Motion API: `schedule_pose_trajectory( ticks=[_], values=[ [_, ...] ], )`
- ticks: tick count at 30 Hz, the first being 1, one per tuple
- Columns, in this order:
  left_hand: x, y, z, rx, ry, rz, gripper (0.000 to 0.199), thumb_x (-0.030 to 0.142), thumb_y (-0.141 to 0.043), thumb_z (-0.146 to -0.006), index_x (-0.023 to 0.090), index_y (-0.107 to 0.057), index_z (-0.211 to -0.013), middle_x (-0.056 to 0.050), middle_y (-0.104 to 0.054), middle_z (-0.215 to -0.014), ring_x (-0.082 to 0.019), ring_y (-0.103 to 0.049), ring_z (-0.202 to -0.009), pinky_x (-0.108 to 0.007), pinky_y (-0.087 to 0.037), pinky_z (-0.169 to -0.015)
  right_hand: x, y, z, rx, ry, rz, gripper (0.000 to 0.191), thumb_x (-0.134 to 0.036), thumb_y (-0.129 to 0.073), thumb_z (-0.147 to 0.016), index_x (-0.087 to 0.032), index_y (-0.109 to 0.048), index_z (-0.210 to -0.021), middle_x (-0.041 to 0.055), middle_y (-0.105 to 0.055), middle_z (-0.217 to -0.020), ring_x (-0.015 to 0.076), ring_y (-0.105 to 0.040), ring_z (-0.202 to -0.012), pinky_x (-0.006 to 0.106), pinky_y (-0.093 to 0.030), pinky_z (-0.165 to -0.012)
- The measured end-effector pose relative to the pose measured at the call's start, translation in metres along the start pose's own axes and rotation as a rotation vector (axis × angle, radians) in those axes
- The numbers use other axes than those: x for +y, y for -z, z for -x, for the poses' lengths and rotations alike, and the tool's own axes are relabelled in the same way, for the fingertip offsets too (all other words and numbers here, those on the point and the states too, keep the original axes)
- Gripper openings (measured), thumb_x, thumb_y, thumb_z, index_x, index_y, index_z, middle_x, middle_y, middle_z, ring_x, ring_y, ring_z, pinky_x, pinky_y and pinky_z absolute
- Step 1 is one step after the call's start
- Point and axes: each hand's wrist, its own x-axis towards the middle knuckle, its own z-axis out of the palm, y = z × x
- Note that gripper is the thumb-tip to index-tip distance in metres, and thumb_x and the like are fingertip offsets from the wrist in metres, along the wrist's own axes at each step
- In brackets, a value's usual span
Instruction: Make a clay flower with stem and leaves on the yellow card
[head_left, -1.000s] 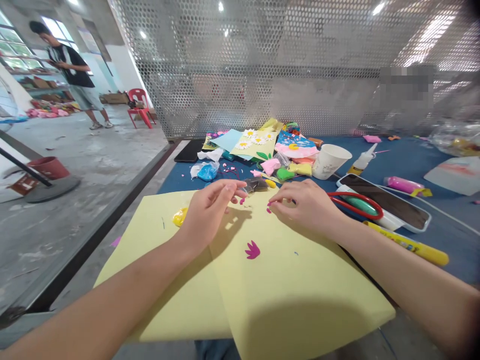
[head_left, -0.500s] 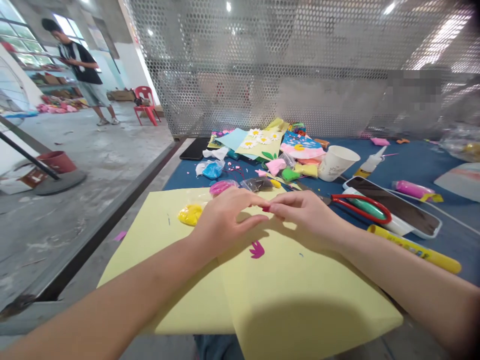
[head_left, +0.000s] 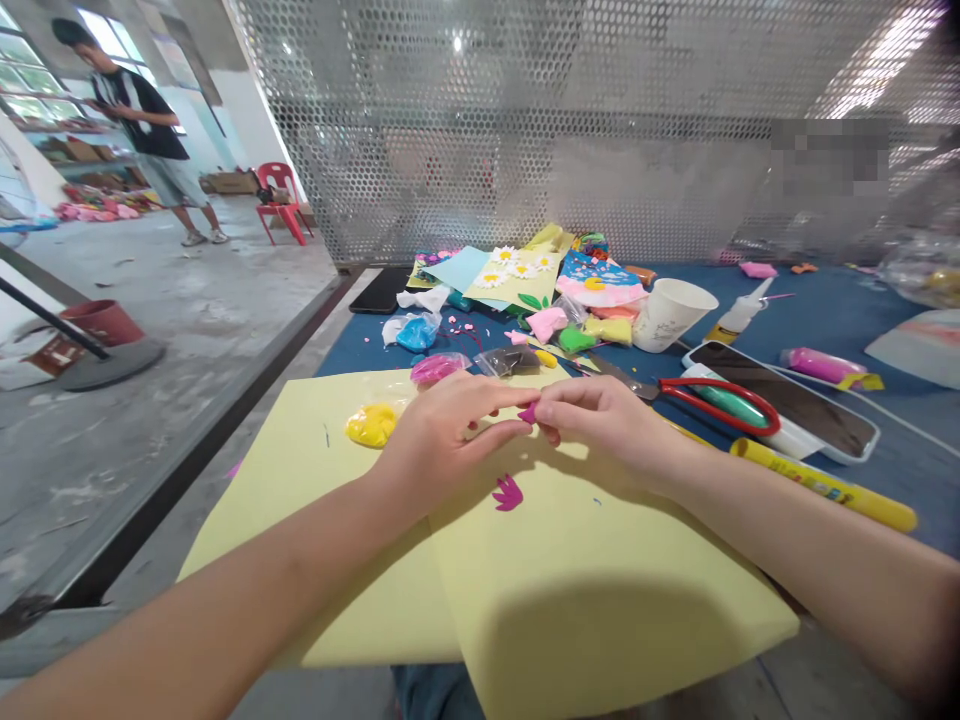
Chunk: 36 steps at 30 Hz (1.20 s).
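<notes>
Right hand (head_left: 607,425) pinches a small magenta piece (head_left: 526,413) while the left hand (head_left: 442,428), thumb and forefinger slightly parted, flanks its edge, grip unclear; shaping appears underway above yellow paper (head_left: 637,545), near a magenta petal shape (head_left: 508,493), calling next for light fingertip pressure.

Petal piece (head_left: 508,493) magenta; paper (head_left: 600,560) pale yellow (scissor handles (head_left: 677,388) red).

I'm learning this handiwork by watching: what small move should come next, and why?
Probably a light squeeze of the small magenta piece with the left hand, to steady it: the right hand pinches one edge, and the left is right at the other, though how firmly isn't clear.
</notes>
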Motion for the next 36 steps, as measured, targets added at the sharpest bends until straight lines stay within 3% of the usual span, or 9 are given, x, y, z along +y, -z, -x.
schedule_pose_trajectory(
  ticks=[5,9,14,18,24,28,31,36],
  values=[
    [0.0028,0.0007,-0.0021,0.000,0.092,0.057,0.016,0.036,-0.066,-0.085,0.022,-0.072,-0.090,-0.003,-0.074,-0.086,-0.016,-0.064,-0.077,-0.025,-0.050,-0.062,0.0012,0.0006,-0.0003,0.106,0.210,0.263,0.019,-0.034,-0.068,-0.078,-0.018,-0.072,-0.067,0.0008,-0.063,-0.062,0.0112,-0.051,-0.058,0.025,-0.039,-0.054],
    [0.0036,0.0007,-0.0030,0.009,0.135,0.018,0.015,0.032,-0.062,-0.085,0.019,-0.069,-0.082,-0.001,-0.068,-0.076,-0.013,-0.058,-0.066,-0.022,-0.046,-0.057,0.0025,0.0020,-0.0006,0.189,0.300,0.318,0.020,-0.035,-0.067,-0.080,-0.019,-0.073,-0.071,0.0020,-0.069,-0.070,0.0128,-0.057,-0.062,0.025,-0.044,-0.057],
    [0.0028,0.0022,-0.0046,-0.068,0.156,0.011,0.027,0.028,-0.049,-0.092,0.020,-0.073,-0.103,-0.005,-0.072,-0.090,-0.014,-0.062,-0.075,-0.023,-0.048,-0.062,0.0015,0.0045,0.0001,0.302,0.354,0.345,0.019,-0.029,-0.058,-0.085,-0.020,-0.073,-0.078,0.0005,-0.066,-0.068,0.0122,-0.055,-0.059,0.025,-0.043,-0.055],
    [0.0040,0.0026,-0.0052,-0.028,0.193,0.155,0.024,0.028,-0.059,-0.088,0.023,-0.074,-0.106,-0.004,-0.076,-0.094,-0.014,-0.065,-0.073,-0.022,-0.050,-0.059,0.0002,0.0047,0.0021,0.405,0.441,0.346,0.018,-0.027,-0.056,-0.087,-0.021,-0.072,-0.082,0.0016,-0.066,-0.069,0.0146,-0.059,-0.064,0.029,-0.048,-0.062],
    [0.0083,0.0055,-0.0052,0.008,0.271,0.216,0.014,0.035,-0.073,-0.078,0.023,-0.079,-0.083,-0.004,-0.077,-0.081,-0.016,-0.065,-0.064,-0.025,-0.050,-0.055,0.0016,0.0036,0.0051,0.368,0.507,0.440,0.019,-0.026,-0.055,-0.088,-0.023,-0.073,-0.085,0.0033,-0.070,-0.078,0.0163,-0.063,-0.070,0.030,-0.049,-0.064],
    [0.0084,0.0054,-0.0057,-0.010,0.240,0.212,0.013,0.031,-0.068,-0.081,0.023,-0.079,-0.079,-0.003,-0.076,-0.075,-0.016,-0.065,-0.064,-0.026,-0.050,-0.058,0.0035,0.0006,0.0045,0.278,0.702,0.533,0.020,-0.018,-0.058,-0.087,-0.025,-0.074,-0.096,0.0017,-0.071,-0.075,0.0148,-0.061,-0.068,0.031,-0.048,-0.066],
    [0.0083,0.0041,-0.0056,-0.078,0.253,0.256,0.015,0.030,-0.067,-0.081,0.023,-0.078,-0.075,-0.002,-0.075,-0.071,-0.016,-0.065,-0.064,-0.026,-0.051,-0.058,0.0057,-0.0011,0.0037,0.237,0.811,0.581,0.019,-0.019,-0.059,-0.087,-0.026,-0.076,-0.094,0.0017,-0.072,-0.073,0.0148,-0.063,-0.068,0.032,-0.047,-0.067],
    [0.0092,0.0032,-0.0054,-0.223,0.442,0.455,0.018,0.036,-0.069,-0.079,0.022,-0.080,-0.084,-0.004,-0.077,-0.081,-0.020,-0.068,-0.068,-0.029,-0.055,-0.059,0.0057,-0.0015,0.0054,0.273,0.860,0.616,0.013,-0.022,-0.063,-0.086,-0.025,-0.075,-0.082,0.0023,-0.071,-0.072,0.0141,-0.062,-0.066,0.031,-0.046,-0.063]
  ],
)
